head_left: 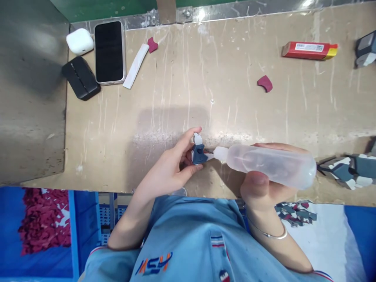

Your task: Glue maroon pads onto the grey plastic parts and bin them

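My left hand is closed on a small dark blue-grey and white plastic piece, pinched between the fingers and thumb above the table. Wrapped round a translucent squeeze bottle is my right hand. The bottle lies nearly level, its white cap pointing left. Its narrow tip reaches the right side of the small piece; whether it touches cannot be made out. Clear contents show inside the bottle. The fingertips behind the piece are partly hidden.
On the table lie a phone, a white case, a black box, a white strip, maroon pieces and a red lighter-like object. Grey-white assembled pieces are at right. A blue bin holds maroon pieces below.
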`<state>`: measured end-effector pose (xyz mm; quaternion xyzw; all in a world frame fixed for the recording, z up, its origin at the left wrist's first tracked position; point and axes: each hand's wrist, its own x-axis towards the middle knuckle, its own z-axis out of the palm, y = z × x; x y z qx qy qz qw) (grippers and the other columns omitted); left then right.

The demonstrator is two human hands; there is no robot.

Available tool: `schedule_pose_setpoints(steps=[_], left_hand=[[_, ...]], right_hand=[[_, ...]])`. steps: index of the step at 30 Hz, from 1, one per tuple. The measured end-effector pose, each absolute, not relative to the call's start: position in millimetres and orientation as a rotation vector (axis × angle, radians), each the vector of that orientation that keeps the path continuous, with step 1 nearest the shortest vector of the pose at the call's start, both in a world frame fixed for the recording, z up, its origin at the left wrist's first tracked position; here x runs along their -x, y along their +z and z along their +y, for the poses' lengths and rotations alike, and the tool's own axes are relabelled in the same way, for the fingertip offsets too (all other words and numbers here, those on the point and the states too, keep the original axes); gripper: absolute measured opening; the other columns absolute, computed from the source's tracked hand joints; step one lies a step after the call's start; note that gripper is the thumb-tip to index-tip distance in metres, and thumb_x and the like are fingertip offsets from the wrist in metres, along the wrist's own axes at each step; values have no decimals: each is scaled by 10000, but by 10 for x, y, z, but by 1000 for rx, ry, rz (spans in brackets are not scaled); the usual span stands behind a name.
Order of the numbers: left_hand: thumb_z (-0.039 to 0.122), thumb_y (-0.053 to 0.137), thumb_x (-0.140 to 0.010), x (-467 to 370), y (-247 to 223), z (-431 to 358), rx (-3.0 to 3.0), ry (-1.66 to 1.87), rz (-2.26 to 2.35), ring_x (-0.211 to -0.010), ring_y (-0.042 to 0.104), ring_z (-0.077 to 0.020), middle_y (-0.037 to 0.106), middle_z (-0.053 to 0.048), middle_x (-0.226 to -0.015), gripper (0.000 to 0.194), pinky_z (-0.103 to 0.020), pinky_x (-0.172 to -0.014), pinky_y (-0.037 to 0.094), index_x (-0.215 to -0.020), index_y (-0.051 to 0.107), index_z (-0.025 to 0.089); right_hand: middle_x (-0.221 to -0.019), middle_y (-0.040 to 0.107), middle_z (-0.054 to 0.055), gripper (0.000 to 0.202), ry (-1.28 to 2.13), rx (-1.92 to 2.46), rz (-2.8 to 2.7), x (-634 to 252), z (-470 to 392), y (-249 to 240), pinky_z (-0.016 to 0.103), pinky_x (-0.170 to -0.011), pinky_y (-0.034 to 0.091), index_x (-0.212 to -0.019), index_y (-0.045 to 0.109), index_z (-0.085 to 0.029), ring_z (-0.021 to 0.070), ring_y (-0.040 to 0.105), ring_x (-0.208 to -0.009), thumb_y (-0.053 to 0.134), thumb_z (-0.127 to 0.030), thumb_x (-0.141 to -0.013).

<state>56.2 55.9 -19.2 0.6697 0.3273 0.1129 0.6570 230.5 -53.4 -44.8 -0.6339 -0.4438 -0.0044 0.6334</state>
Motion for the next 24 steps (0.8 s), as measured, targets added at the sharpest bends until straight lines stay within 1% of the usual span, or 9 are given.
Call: schedule_pose_setpoints(steps=[3, 8, 13, 16, 18, 21, 24], left_hand=[[163, 659, -947, -555, -199, 556, -1534, 262, 742, -889, 678, -181, 724, -10, -1081, 777, -305, -824, 562, -1661, 393, 318], [156, 660, -954, -550, -204, 552, -1524, 276, 720, -959, 701, -188, 742, -36, -1203, 761, -320, -903, 577, -1654, 399, 306], [150, 650, -962, -543, -210, 554, -1563, 268, 716, -894, 681, -168, 746, -15, -1147, 766, -308, -875, 568, -1663, 385, 309], [145, 650, -961, -538, -214, 554, -1566, 271, 707, -940, 693, -178, 743, -25, -1196, 768, -316, -896, 573, -1663, 386, 309], [140, 650, -962, -538, -218, 555, -1570, 279, 703, -932, 692, -174, 745, -24, -1204, 765, -317, -905, 577, -1661, 391, 315], [139, 650, -966, -541, -223, 556, -1572, 283, 703, -917, 687, -166, 743, -17, -1174, 763, -309, -902, 581, -1661, 393, 318], [144, 653, -963, -541, -221, 556, -1558, 276, 708, -982, 700, -183, 736, -25, -1189, 766, -315, -919, 585, -1663, 392, 314]], right_hand=[[-955, 672, 57, 402, -43, 1464, -1034, -2302, -539, -447, 356, -633, 535, -1205, 777, -269, 241, 670, -836, 781, -574, -942], [-904, 685, 49, 375, -135, 1473, -1104, -2317, -541, -446, 368, -627, 548, -1159, 774, -245, 234, 683, -784, 748, -564, -965], [-896, 681, 57, 404, -179, 1524, -1108, -2325, -541, -440, 364, -590, 551, -1174, 759, -250, 245, 694, -780, 731, -596, -968], [-881, 676, 48, 369, -221, 1521, -1169, -2340, -546, -446, 357, -567, 551, -1186, 752, -238, 231, 684, -743, 701, -552, -998], [-885, 671, 42, 360, -258, 1520, -1191, -2348, -547, -449, 353, -570, 556, -1203, 746, -238, 228, 683, -747, 696, -535, -1006], [-897, 669, 41, 383, -238, 1539, -1174, -2348, -543, -447, 350, -594, 568, -1215, 738, -247, 230, 696, -785, 685, -564, -1007], [-909, 669, 31, 371, -227, 1520, -1181, -2338, -539, -447, 352, -593, 559, -1216, 737, -259, 214, 682, -754, 689, -560, -1005]])
